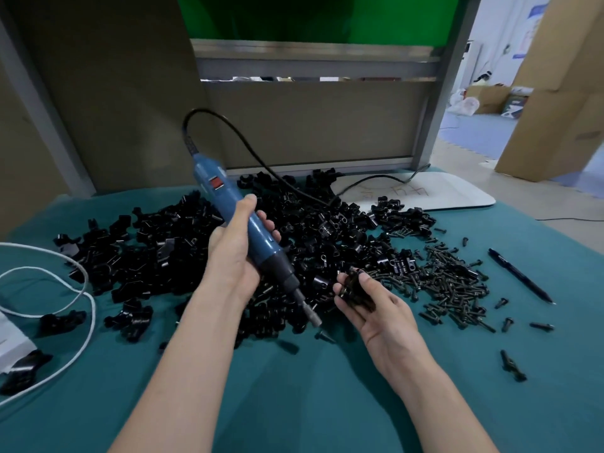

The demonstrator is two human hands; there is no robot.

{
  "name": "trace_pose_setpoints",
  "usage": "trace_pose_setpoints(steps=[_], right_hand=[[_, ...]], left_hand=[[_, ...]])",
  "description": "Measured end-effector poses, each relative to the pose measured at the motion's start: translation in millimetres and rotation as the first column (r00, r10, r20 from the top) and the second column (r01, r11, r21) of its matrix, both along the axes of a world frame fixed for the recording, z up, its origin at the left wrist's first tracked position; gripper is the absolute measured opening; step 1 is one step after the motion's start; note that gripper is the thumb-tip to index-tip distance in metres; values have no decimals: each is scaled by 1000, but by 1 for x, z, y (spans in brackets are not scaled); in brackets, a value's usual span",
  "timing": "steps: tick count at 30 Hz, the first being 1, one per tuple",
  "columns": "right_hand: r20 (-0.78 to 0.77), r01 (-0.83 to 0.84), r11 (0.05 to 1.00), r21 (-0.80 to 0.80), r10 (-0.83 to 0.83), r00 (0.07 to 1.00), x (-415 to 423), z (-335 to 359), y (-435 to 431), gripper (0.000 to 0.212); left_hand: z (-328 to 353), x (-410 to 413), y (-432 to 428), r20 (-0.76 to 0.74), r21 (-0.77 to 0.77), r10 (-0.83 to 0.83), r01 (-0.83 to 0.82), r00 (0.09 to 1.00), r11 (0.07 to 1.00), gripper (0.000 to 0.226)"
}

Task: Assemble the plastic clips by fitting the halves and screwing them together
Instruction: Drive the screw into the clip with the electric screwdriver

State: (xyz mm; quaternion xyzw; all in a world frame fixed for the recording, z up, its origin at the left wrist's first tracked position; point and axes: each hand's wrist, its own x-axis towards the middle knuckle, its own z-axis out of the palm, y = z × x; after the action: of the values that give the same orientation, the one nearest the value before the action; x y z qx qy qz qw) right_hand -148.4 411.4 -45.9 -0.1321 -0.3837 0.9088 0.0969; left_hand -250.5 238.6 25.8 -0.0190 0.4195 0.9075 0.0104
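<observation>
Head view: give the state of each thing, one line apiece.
left hand: grips the screwdriver.
right hand: holds a clip.
screwdriver: tilted, bit down toward the right hand.
clip: pinched in fingers; screwed or not, cannot tell.
clip halves: loose, heaped on the cloth.
screws: loose, piled beside the halves.
pen: lying flat on the cloth.

Clip halves [157,256]: black, lying heaped across the bench [294,403].
Screws [451,282]: dark, lying scattered right of the heap.
Screwdriver [242,223]: blue, tilting tip-down in the left hand [232,256].
Clip [354,291]: sitting pinched in the right hand [382,315].
</observation>
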Motion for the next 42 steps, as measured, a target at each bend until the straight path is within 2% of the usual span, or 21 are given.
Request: trace_pose_setpoints(steps=[3,7,10,14,34,39,42], right_hand=[[8,13,1000,23,-13,1000,-1,-1,1,37],[8,-5,999,36,4,1000,-1,-2,1,29],[9,-17,997,73,16,1000,-1,-1,0,40],[13,-35,994,100,34,999,1,0,-1,43],[28,-17,992,123,13,1000,3,2,-3,41],[38,-10,991,134,4,999,3,1,-3,24],[49,-6,991,132,-1,999,3,2,-3,22]], left_hand=[[-8,-3,13,59,137,109,-116,992,984,23],[-16,-12,6,151,275,135,-172,979,946,19],[-19,-13,4,182,285,153,-201,971,937,22],[-21,-12,8,194,297,158,-212,968,931,21],[-25,-7,14,195,244,165,-211,967,947,19],[-25,-5,14,194,224,157,-199,968,954,21],[-23,-4,15,200,208,159,-200,967,957,20]])
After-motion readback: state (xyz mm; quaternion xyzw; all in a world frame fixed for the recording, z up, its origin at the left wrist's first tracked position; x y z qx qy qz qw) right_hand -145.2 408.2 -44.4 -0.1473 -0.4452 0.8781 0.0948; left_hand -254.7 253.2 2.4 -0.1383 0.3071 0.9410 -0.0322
